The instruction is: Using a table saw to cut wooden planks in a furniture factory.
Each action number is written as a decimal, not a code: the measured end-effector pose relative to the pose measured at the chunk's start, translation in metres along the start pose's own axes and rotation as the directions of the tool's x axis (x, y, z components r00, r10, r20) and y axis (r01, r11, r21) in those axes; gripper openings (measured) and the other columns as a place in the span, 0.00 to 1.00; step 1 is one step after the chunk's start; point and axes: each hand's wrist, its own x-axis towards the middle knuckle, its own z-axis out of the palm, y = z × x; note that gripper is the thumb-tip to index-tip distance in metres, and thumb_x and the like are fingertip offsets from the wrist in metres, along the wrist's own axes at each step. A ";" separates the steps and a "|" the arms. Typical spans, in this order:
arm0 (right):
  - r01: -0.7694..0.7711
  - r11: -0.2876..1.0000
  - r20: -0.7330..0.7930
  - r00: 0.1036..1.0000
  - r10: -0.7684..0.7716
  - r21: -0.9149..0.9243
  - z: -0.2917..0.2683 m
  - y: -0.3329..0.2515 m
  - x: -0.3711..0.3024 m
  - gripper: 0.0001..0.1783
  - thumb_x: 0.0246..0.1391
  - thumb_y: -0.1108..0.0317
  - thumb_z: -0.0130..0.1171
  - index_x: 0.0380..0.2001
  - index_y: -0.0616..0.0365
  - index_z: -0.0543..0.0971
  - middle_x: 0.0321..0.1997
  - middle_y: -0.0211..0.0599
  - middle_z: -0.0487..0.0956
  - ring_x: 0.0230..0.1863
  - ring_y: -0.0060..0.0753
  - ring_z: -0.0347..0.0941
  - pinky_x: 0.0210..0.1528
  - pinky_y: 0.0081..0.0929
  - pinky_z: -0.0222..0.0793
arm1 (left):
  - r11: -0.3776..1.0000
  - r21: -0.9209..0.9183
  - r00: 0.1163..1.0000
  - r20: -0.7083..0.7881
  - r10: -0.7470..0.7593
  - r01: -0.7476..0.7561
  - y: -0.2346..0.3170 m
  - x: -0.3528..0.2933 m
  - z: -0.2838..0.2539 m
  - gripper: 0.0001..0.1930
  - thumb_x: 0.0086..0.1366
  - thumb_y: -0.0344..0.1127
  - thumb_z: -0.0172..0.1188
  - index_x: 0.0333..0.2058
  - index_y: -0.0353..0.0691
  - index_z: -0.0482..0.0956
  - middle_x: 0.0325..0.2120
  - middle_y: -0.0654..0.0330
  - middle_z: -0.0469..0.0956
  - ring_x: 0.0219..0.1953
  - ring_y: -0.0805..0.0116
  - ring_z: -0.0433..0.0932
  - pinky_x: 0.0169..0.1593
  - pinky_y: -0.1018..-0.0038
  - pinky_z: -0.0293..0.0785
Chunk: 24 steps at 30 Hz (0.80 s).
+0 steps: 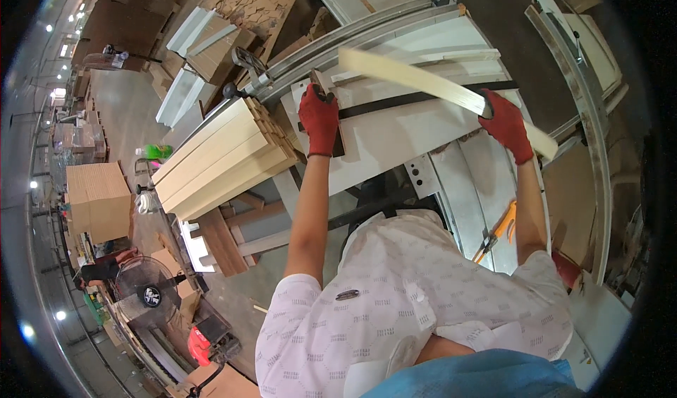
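My right hand, in a red glove, is closed around a long pale wooden slat that slants in the air over a white work surface. The slat's short end sticks out past the hand on the right. On the left side of that surface my left hand, also in a red glove, is closed on a narrow dark brown wooden block; the fingers hide much of it. From beside the left hand a black strip runs across the white surface, passing under the raised slat.
Left of the work surface lies a stack of pale boards. A metal rail with a clamp borders the far side. Orange-handled pliers lie near my right forearm. A fan stands at lower left.
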 end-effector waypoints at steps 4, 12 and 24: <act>0.156 0.982 0.226 0.965 -0.130 -0.104 0.002 0.008 0.061 0.37 0.41 0.66 0.63 0.59 0.57 0.69 0.64 0.55 0.69 0.63 0.51 0.67 0.63 0.41 0.62 | 0.979 0.202 0.995 0.088 -0.042 0.024 -0.014 0.017 0.019 0.22 0.53 0.37 0.65 0.47 0.40 0.74 0.39 0.48 0.78 0.42 0.45 0.78 0.43 0.57 0.76; 0.285 0.941 0.387 0.900 -0.198 -0.181 0.032 0.020 0.136 0.38 0.41 0.65 0.62 0.60 0.57 0.69 0.65 0.54 0.67 0.64 0.52 0.65 0.65 0.41 0.60 | 0.888 0.453 0.996 -0.031 -0.080 0.085 -0.022 0.002 0.018 0.25 0.50 0.39 0.70 0.47 0.45 0.72 0.42 0.52 0.72 0.44 0.51 0.75 0.40 0.60 0.75; 0.339 0.925 0.295 0.914 -0.280 -0.173 0.065 0.033 0.150 0.40 0.39 0.67 0.69 0.60 0.51 0.69 0.62 0.49 0.70 0.64 0.50 0.65 0.66 0.41 0.60 | 0.764 -0.004 0.741 0.243 0.626 -0.645 0.056 0.023 0.071 0.33 0.41 0.44 0.73 0.50 0.50 0.75 0.54 0.49 0.69 0.58 0.45 0.66 0.62 0.52 0.59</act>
